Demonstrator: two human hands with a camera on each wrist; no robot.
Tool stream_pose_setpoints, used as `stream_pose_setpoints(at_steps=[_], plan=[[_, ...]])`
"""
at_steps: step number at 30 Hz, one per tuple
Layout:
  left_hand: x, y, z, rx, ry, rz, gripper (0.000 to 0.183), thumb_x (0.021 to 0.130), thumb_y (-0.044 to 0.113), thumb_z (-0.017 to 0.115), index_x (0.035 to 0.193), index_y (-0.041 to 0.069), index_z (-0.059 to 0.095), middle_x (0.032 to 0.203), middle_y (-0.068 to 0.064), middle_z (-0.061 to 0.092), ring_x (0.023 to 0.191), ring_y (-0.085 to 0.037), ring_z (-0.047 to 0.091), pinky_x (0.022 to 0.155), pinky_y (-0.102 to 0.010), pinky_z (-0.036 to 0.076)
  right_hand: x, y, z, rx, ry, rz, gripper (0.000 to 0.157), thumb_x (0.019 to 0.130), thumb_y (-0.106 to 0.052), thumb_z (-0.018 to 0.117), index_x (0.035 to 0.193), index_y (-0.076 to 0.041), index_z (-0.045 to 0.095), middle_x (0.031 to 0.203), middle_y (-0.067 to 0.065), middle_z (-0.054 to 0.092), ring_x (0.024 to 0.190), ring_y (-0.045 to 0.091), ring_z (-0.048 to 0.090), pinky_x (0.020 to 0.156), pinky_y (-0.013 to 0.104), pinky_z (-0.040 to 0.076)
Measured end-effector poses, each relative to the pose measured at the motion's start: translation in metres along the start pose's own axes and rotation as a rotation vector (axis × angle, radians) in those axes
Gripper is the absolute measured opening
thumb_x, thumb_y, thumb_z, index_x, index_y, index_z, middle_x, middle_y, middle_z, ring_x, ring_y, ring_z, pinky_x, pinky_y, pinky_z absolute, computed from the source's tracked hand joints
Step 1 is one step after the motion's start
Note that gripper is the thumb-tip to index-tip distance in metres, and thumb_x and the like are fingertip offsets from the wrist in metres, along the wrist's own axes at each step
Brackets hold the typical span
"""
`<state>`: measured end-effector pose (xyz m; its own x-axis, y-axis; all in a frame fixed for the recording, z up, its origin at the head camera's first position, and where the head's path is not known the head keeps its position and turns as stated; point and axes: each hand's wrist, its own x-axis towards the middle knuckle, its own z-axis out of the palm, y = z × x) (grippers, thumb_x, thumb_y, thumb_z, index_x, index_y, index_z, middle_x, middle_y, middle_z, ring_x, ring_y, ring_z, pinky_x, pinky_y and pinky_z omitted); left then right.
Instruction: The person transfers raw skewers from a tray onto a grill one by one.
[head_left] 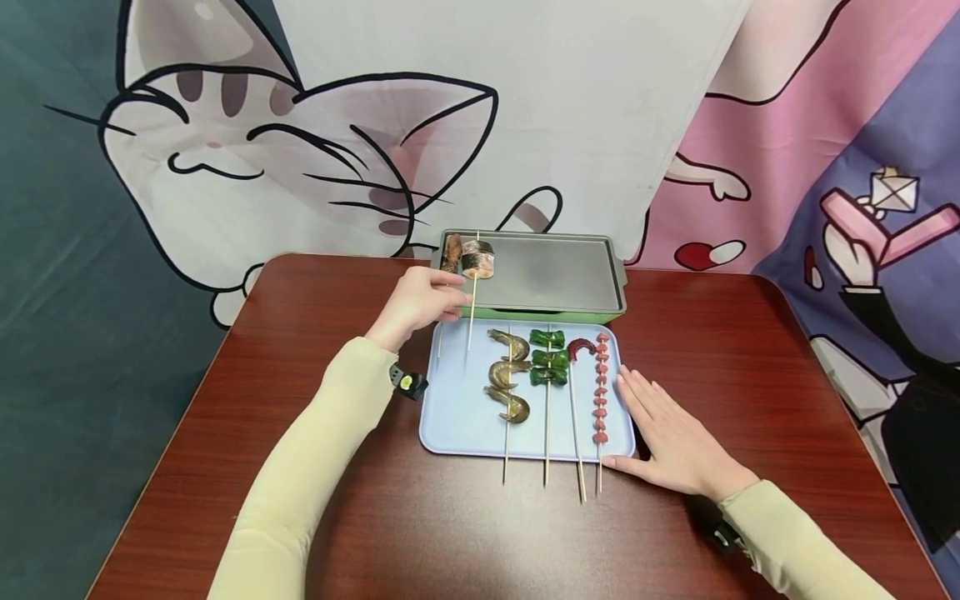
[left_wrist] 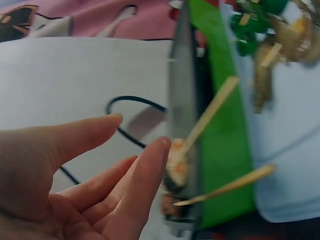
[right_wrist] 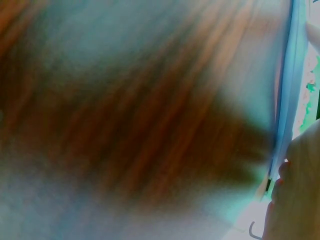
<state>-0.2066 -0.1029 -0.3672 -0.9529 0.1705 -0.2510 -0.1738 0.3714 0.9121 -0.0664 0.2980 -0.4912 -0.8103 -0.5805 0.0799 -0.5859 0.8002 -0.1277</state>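
My left hand (head_left: pixel 423 302) is at the left end of the grey griddle (head_left: pixel 555 271), with its thumb and fingers spread apart. Close to its fingertips is the stick of a skewer bearing a thick, dark-rimmed slice (head_left: pixel 478 261). In the left wrist view that skewer's stick (left_wrist: pixel 212 112) lies beyond the fingers, outside their grasp. A browned skewer piece (head_left: pixel 452 252) lies beside it on the griddle. My right hand (head_left: pixel 675 437) is laid out straight-fingered against the right rim of the pale blue tray (head_left: pixel 457 417); the right wrist view is mostly blurred tabletop.
On the tray lie a shrimp skewer (head_left: pixel 512 375), a green vegetable skewer (head_left: pixel 549 358), a dark red curled tentacle skewer (head_left: pixel 581 348) and one of small pink pieces (head_left: pixel 601 392). Their sticks overhang the near rim. The griddle's green base (head_left: pixel 540 316) stands right behind the tray on the wooden table (head_left: pixel 420 525).
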Motion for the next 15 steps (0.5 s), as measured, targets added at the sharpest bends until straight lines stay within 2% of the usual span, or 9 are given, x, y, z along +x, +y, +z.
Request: stream_pose_setpoints(at_steps=[5, 9, 15], plan=[[-0.015, 0.015, -0.007, -0.036, 0.025, 0.101, 0.043, 0.093, 0.02, 0.077, 0.131, 0.002, 0.068, 0.11, -0.014, 0.074, 0.1, -0.035, 0.072, 0.088, -0.04, 0.061, 0.0, 0.0, 0.0, 0.003, -0.004, 0.002, 0.114, 0.085, -0.076, 0.062, 0.158, 0.004, 0.027, 0.165, 0.021, 0.021, 0.15, 0.037, 0.022, 0.124, 0.047, 0.018], [-0.032, 0.026, -0.007, -0.056, 0.021, 0.167, 0.041, 0.091, 0.025, 0.079, 0.126, 0.006, 0.071, 0.106, -0.009, 0.075, 0.095, -0.028, 0.073, 0.085, -0.037, 0.061, 0.001, 0.0, -0.001, 0.001, 0.003, -0.003, 0.113, 0.085, -0.075, 0.063, 0.157, 0.005, 0.028, 0.164, 0.021, 0.022, 0.15, 0.037, 0.023, 0.124, 0.049, 0.019], [-0.053, 0.022, 0.005, -0.068, -0.048, 0.239, 0.041, 0.091, 0.027, 0.08, 0.126, 0.007, 0.071, 0.109, -0.005, 0.074, 0.094, -0.021, 0.073, 0.084, -0.033, 0.061, 0.001, 0.0, -0.002, 0.005, 0.007, -0.005, 0.113, 0.085, -0.075, 0.063, 0.157, 0.005, 0.029, 0.164, 0.021, 0.023, 0.15, 0.037, 0.023, 0.123, 0.049, 0.02]])
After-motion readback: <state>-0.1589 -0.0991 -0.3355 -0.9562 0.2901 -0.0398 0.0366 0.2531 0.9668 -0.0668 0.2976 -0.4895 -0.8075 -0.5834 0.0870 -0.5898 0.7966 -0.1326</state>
